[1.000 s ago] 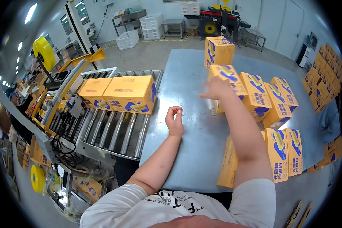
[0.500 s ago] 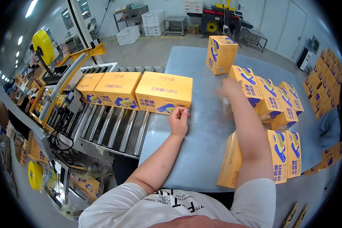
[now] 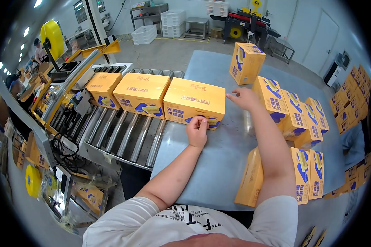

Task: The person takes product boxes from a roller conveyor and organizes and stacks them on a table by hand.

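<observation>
My left hand point(image 3: 197, 131) is at the near side of a yellow carton point(image 3: 194, 99), its fingers curled in against the printed front. That carton lies at the table's left edge, where the rollers end. My right hand point(image 3: 244, 99) is just right of the same carton, fingers apart and holding nothing. Behind the carton on the rollers, two more cartons point(image 3: 142, 92) sit in a row. One upright carton point(image 3: 247, 63) stands at the table's far side. Several cartons point(image 3: 271, 99) stand right of my right hand, and others point(image 3: 250, 179) are beside and beyond my right forearm.
The grey-blue table point(image 3: 185, 177) meets a roller conveyor point(image 3: 130, 131) on the left, under a machine frame with a yellow reel point(image 3: 52, 39). Stacked cartons point(image 3: 352, 101) stand at the far right. White crates point(image 3: 144, 34) are on the floor at the back.
The row of cartons has moved right along the rollers, its front one onto the table. My right hand has drawn away from the standing cartons toward that front carton.
</observation>
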`<state>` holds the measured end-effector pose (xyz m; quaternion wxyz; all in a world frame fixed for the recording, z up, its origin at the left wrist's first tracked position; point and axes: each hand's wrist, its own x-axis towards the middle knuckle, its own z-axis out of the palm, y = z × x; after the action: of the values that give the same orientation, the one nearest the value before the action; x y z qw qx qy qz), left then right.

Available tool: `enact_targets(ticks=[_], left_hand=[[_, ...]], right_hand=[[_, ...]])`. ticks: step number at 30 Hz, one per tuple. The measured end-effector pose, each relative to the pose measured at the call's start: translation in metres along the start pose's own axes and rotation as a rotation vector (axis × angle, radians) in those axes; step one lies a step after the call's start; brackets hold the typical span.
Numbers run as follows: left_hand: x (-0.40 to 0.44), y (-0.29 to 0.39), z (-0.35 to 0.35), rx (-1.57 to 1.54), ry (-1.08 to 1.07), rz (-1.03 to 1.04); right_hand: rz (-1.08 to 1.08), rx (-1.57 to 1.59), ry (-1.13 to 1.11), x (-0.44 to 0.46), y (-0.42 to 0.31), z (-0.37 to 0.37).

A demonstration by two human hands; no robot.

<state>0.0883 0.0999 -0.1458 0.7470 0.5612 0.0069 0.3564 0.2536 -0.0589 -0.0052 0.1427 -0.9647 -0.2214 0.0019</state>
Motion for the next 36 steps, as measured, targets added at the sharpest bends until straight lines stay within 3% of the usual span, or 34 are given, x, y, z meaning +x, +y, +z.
enact_targets(ticks=[25,28,36], left_hand=[[-0.001,-0.007,0.003,-0.033,0.003,-0.059],[-0.002,-0.003,0.005,-0.031,0.019,-0.071],[-0.002,-0.004,0.005,-0.06,0.019,-0.061]], right_hand=[[-0.06,-0.009,-0.093,0.009,0.022,0.009],[-0.022,0.017,-0.066,0.019,0.038,0.015],[-0.003,0.022,0.303,0.009,0.086,-0.015]])
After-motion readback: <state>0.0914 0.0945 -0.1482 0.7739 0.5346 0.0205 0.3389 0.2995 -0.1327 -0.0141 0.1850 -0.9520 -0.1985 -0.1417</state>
